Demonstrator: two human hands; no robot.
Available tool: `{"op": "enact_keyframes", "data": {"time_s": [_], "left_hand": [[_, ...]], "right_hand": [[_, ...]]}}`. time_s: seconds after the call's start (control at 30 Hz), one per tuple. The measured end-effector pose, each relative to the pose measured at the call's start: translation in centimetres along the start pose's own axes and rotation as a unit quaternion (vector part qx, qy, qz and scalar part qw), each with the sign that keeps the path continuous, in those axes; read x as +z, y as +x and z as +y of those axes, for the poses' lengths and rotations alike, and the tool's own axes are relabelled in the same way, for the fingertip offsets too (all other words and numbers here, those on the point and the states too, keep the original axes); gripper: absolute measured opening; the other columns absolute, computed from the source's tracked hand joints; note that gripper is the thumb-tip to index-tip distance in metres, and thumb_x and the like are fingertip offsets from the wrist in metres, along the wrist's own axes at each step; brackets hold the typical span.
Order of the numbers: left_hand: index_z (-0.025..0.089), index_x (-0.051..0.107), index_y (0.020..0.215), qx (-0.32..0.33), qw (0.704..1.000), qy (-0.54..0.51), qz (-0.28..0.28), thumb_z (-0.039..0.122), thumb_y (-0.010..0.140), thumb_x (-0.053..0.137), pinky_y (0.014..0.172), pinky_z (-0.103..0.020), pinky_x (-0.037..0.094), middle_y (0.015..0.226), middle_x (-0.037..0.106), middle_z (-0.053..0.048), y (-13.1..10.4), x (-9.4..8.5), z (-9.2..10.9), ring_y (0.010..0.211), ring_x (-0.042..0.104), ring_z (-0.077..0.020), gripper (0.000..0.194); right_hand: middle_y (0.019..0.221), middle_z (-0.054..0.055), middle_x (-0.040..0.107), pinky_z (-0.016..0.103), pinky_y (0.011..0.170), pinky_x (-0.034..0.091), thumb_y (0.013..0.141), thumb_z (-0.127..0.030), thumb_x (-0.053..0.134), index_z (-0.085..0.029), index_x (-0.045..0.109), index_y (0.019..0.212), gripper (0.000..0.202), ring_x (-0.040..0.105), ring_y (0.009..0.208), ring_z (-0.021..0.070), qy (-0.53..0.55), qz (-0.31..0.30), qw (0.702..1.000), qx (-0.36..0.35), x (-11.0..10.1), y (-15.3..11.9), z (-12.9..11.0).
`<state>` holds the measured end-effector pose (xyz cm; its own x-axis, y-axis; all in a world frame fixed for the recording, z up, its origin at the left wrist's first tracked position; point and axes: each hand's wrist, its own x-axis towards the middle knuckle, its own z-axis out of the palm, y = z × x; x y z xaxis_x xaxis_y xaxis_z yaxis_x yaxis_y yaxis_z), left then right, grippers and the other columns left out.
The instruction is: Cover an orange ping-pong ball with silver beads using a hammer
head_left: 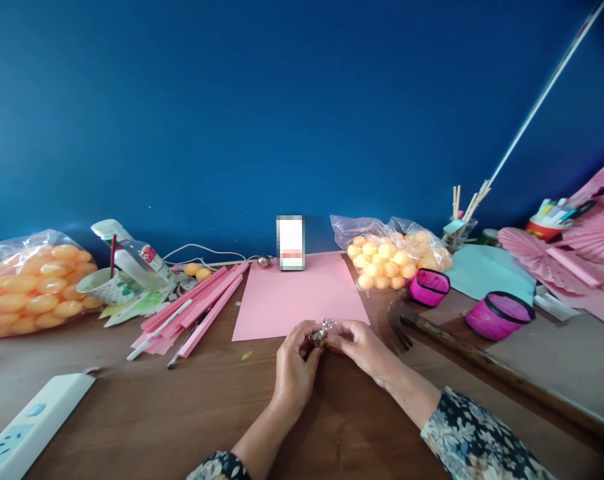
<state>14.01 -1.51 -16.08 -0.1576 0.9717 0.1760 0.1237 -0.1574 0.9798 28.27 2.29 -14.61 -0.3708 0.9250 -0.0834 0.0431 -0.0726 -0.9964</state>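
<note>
Between my two hands is a small shiny silvery object [324,333], just past the near edge of a pink paper sheet [297,293]. My left hand [297,367] is closed round its left side, fingertips pinching it. From the right, my right hand [359,343] pinches the same object between thumb and fingers. Its exact shape is partly hidden by the fingers. A round metallic thing [264,261] lies at the sheet's far left corner, and a blurred white upright object [291,243] stands at the far edge.
Pink strips [197,310], a cup [107,287] and a bag of orange balls [37,287] are left, with a power strip [37,427] nearer. Right are another ball bag [387,257], magenta containers [499,317], a hammer [482,360] and pink fans [542,257].
</note>
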Motion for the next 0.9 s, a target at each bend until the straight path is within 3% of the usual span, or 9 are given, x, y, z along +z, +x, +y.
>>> {"op": "enact_keyframes", "data": {"time_s": [0.57, 0.77, 0.9], "left_hand": [[0.02, 0.061, 0.098, -0.032, 0.999, -0.031, -0.01, 0.01, 0.066, 0.06, 0.084, -0.033, 0.048, 0.104, 0.062, -0.007, 0.1, 0.0, 0.0, 0.096, 0.06, -0.0219, 0.033], [0.016, 0.057, 0.101, -0.095, 0.985, -0.141, -0.019, 0.019, 0.067, 0.065, 0.086, -0.034, 0.046, 0.099, 0.066, -0.01, 0.4, -0.2, 1.2, 0.095, 0.061, -0.0217, 0.034], [0.014, 0.058, 0.095, -0.101, 0.98, -0.171, -0.005, 0.026, 0.072, 0.063, 0.083, -0.032, 0.046, 0.093, 0.067, -0.01, 0.4, -0.5, 1.4, 0.089, 0.062, -0.0193, 0.027]], "right_hand": [[0.066, 0.0, 0.061, 0.025, 0.061, 0.044, 0.071, -0.03, 0.063, -0.015, 0.058, 0.068, 0.016, 0.056, 0.064, 0.0146, -0.069, 0.032, 0.996, -0.042, 0.3, 0.1, 0.2], [0.088, 0.003, 0.061, 0.029, 0.071, 0.05, 0.076, -0.028, 0.059, -0.017, 0.053, 0.081, 0.013, 0.061, 0.078, 0.0159, 0.038, -0.006, 0.998, -0.048, 0.7, -0.3, 0.0], [0.093, 0.002, 0.058, 0.028, 0.073, 0.049, 0.078, -0.021, 0.057, -0.019, 0.051, 0.084, 0.009, 0.061, 0.082, 0.0152, -0.012, -0.003, 0.994, -0.11, 1.0, -0.9, -0.2]]}}
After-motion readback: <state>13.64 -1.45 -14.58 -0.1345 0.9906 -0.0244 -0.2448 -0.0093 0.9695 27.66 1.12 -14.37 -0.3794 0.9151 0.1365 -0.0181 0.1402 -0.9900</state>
